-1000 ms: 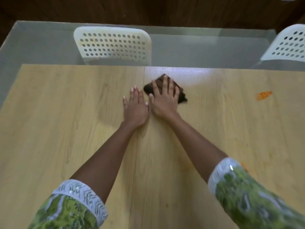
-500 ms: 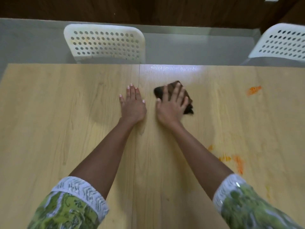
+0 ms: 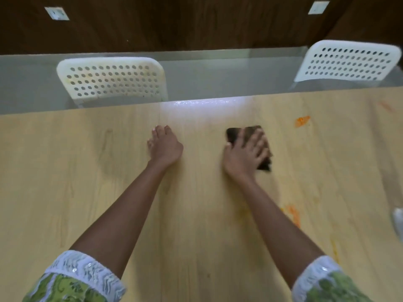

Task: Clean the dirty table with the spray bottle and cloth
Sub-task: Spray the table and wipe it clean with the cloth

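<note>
Since 1 second ago, the right hand (image 3: 243, 154) has slid the cloth (image 3: 248, 136) away from the left hand (image 3: 165, 144), so the 2 hands, once almost touching, now sit well apart on the worktop (image 3: 65, 182).

From the head camera, the right fingers (image 3: 258, 141) lie spread and fairly straight on top of the dark cloth, pressing it flat rather than pinching it; the cloth shows beyond and to the outer side of those fingertips, blurred by motion. The left hand rests palm down with its fingers together and grasps nothing. 1 orange smear (image 3: 302, 120) lies beyond the right fingers toward the far edge, and another orange streak (image 3: 294, 214) lies back beside the right forearm. A pale object (image 3: 398, 221) is cut off at the right edge; whether it is the spray bottle cannot be told. 2 white perforated chairs (image 3: 111, 80) stand past the far edge.

The cloth looks soft, thin and light, likely to bunch or slip under a loose touch, so a flat palm over its middle should steer it best. No brand, label or writing can be read anywhere.
</note>
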